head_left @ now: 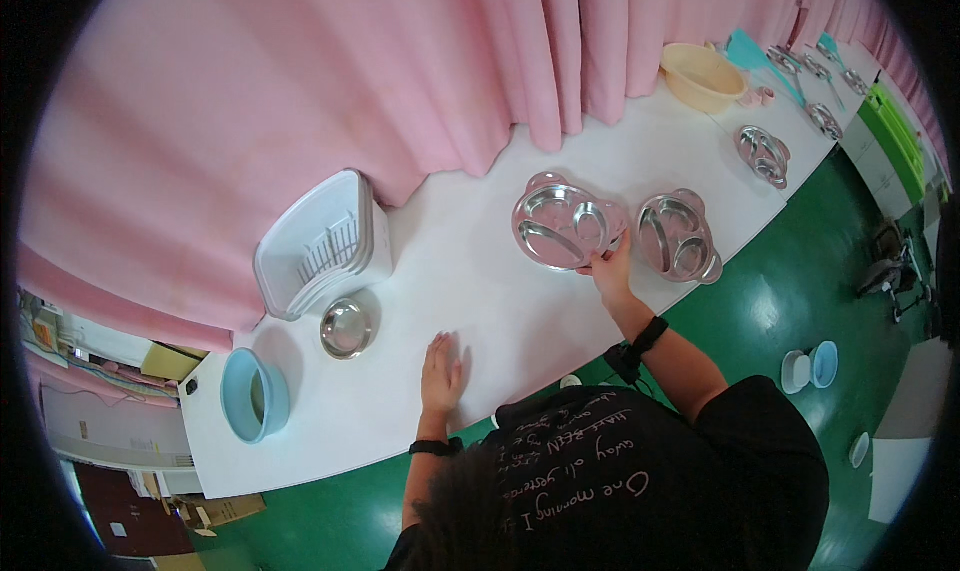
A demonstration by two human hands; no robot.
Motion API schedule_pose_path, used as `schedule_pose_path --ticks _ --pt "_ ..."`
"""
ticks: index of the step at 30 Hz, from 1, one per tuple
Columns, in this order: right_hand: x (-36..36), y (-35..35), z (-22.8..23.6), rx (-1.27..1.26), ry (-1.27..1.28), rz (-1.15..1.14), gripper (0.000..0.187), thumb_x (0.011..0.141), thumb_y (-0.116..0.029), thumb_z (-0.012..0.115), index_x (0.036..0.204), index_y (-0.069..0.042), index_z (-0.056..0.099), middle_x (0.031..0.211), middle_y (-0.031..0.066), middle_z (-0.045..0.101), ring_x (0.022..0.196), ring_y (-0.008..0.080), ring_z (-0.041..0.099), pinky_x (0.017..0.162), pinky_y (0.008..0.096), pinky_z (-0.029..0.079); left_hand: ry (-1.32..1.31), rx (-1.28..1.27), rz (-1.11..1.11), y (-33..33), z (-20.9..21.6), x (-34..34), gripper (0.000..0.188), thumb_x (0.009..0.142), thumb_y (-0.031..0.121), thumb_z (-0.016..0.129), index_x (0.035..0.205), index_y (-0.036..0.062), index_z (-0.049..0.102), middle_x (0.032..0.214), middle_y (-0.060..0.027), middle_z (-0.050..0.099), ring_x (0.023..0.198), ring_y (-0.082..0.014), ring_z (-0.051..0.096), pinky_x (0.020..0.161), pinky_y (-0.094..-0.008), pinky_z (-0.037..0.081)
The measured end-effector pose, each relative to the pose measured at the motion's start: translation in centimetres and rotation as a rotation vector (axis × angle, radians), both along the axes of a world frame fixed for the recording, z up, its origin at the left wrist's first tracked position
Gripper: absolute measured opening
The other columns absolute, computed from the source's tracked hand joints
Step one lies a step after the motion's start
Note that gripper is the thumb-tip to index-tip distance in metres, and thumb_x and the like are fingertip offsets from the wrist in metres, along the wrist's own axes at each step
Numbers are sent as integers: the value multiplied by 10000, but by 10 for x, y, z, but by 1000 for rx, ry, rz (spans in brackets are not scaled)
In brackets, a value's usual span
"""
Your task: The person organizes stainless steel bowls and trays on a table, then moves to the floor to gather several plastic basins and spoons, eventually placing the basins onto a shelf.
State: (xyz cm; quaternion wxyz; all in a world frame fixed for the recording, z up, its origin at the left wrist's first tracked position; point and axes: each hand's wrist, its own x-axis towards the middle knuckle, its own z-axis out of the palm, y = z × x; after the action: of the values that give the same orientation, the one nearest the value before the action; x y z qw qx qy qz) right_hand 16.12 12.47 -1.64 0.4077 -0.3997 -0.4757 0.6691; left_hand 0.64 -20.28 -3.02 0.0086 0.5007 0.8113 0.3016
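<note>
My right hand [611,268] grips the near right edge of a shiny metal divided plate [551,239] with rounded ears. That plate is at or just above the white table; I cannot tell whether it touches. Just right of my hand, a second metal divided plate [655,242] lies by the table's front edge. My left hand [440,376] rests flat near the front edge, fingers stretched out and holding nothing. Beyond it to the left sits a round metal bowl [346,329], beside a white dish basket [380,246] with a slotted rack inside.
A light blue basin [279,403] stands at the table's left end. Farther right are another divided plate [764,156], a cream basin [703,79] and several metal utensils. Pink curtains [400,61] hang along the back edge. Small basins [823,364] lie on the green floor.
</note>
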Motion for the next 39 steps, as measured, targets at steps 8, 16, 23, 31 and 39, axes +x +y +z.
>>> schedule_pose_path --ticks 8,16,23,31,39 --pt "2 -1 5 20 35 12 797 821 86 451 1396 -154 -45 1019 188 526 772 230 615 590 337 572 -78 64 -1 1 -7 -1 436 824 165 484 1207 -39 438 1246 -234 447 1183 -395 403 1007 -434 316" --pt "6 1 -4 -23 -48 -30 822 795 111 438 1389 -176 -52 1076 204 506 820 265 621 599 354 582 -98 92 29 -3 -2 -1 441 817 158 490 1207 -41 437 1243 -242 448 1174 -399 410 1002 -430 323" --pt "-1 2 16 -68 -59 23 718 824 69 453 1375 -158 52 1016 191 543 803 269 620 631 358 572 -94 78 48 -6 7 -5 453 806 139 499 1220 -32 434 1241 -231 457 1176 -387 414 995 -428 336" --pt "-2 -9 14 -119 -238 53 745 809 4 513 1377 -109 45 839 153 569 600 249 612 517 359 552 -84 115 55 -13 -3 -8 458 814 149 499 1233 -18 424 1246 -231 453 1175 -384 416 999 -427 334" --pt "22 6 21 -164 -446 115 681 795 -116 554 1365 -95 183 709 110 552 507 212 559 453 357 527 -97 87 66 -11 3 -3 443 809 139 517 1208 -33 432 1230 -238 458 1169 -383 419 989 -422 342"
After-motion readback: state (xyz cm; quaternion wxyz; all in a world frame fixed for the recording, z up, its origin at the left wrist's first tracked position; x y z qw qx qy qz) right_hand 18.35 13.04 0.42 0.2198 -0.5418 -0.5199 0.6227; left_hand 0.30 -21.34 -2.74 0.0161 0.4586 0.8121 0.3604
